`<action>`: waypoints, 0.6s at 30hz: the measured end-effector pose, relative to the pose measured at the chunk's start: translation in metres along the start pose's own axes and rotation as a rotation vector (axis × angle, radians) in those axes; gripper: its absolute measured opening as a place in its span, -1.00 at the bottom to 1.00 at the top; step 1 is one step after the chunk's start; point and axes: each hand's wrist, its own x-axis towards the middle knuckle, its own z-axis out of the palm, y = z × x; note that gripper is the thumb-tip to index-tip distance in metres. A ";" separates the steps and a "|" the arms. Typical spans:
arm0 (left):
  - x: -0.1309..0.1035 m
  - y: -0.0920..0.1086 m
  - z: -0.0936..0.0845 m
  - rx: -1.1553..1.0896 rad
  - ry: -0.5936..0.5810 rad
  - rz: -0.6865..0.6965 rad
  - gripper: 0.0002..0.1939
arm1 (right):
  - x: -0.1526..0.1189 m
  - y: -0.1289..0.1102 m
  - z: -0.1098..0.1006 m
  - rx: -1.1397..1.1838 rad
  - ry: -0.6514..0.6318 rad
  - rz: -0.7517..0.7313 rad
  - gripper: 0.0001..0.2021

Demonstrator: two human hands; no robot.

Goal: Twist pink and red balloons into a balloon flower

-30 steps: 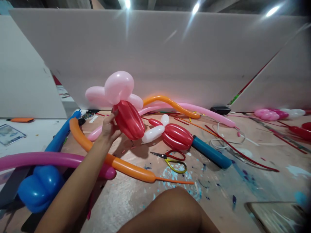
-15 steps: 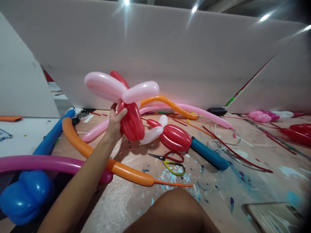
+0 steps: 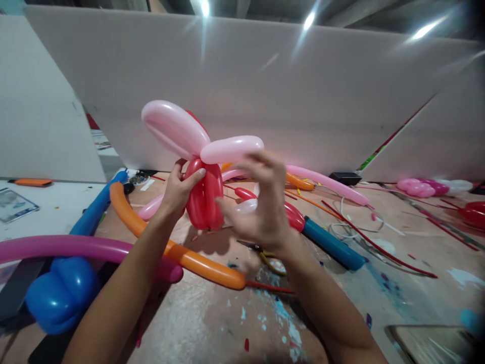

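Note:
My left hand (image 3: pixel 179 189) is wrapped round the red lobes of a twisted balloon figure (image 3: pixel 203 202), thumb across their upper part. Two long pale pink loops spread from the knot above that grip, one up to the left, one to the right. Fingers apart and slightly blurred, my right hand (image 3: pixel 257 202) is raised just right of the red lobes, close under the right pink loop; it holds nothing. Behind it, partly hidden, lie a second red and white balloon figure (image 3: pixel 295 216) and scissors (image 3: pixel 273 263) with a yellow handle.
A teal tube (image 3: pixel 335 245) lies right of the hands. An orange balloon (image 3: pixel 206 268), a magenta balloon (image 3: pixel 68 247) and a blue balloon bunch (image 3: pixel 62 296) are at the left. White panels (image 3: pixel 246 91) stand behind. A phone (image 3: pixel 432 344) rests at the lower right.
My right hand has come into view from the lower right and now covers part of the scissors and second figure. The left hand keeps its grip; the held figure has turned slightly.

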 end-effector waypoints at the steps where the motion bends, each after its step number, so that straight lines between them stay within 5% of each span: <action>1: -0.003 0.004 -0.001 0.019 -0.043 -0.017 -0.36 | 0.003 0.008 -0.003 0.011 0.058 0.022 -0.44; 4: -0.010 0.014 0.002 0.140 -0.148 -0.033 -0.34 | 0.011 0.036 -0.010 0.140 0.071 0.064 -0.30; 7: -0.012 0.019 0.001 0.255 -0.189 0.028 -0.41 | 0.012 0.052 -0.014 0.276 -0.104 0.114 -0.51; 11: -0.008 0.021 -0.011 0.342 -0.091 0.040 -0.46 | 0.011 0.050 -0.017 0.419 -0.210 0.161 -0.57; 18: -0.017 0.030 -0.011 0.027 -0.221 -0.094 -0.53 | 0.014 0.043 -0.019 0.465 -0.234 0.198 -0.58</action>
